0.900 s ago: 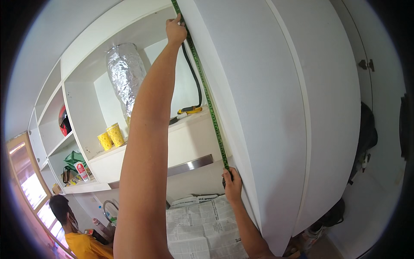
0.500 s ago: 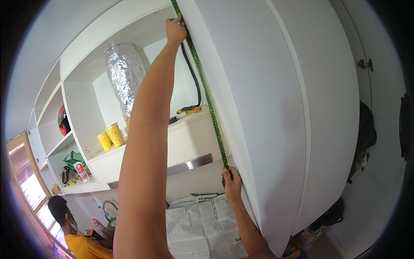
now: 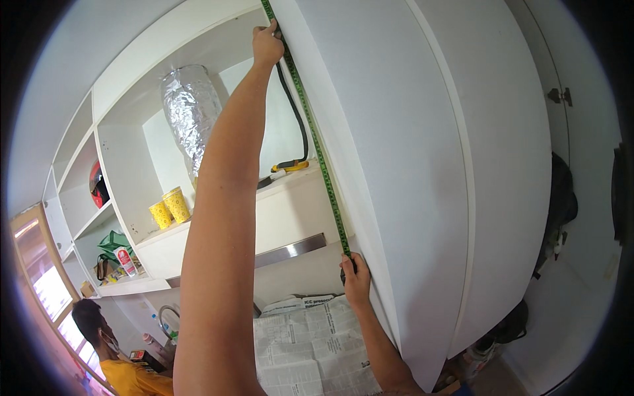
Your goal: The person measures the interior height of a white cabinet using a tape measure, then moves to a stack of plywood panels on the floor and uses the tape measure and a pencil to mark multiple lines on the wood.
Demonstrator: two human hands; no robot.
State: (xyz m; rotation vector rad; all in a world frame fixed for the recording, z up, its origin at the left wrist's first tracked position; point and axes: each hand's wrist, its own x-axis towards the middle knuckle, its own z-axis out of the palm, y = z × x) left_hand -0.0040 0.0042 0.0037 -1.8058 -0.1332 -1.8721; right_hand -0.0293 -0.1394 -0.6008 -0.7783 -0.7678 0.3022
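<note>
A green measuring tape runs down the front edge of the white cabinet, past the top of the view. High up, my left hand is closed at the tape, thumb and fingers holding it by the cabinet's edge. Lower down, my right hand grips the tape's dark case, mostly hidden behind the fingers, at the bottom end of the strip. My left forearm crosses in front of the open shelves. A yellow-and-black tool lies on the shelf close to the tape, beside a black hose.
A foil-wrapped duct hangs in the cupboard, above two yellow cups. Newspaper covers the surface below. Lower left, a person in a yellow shirt is near a faucet. Tall white panels stand to my right.
</note>
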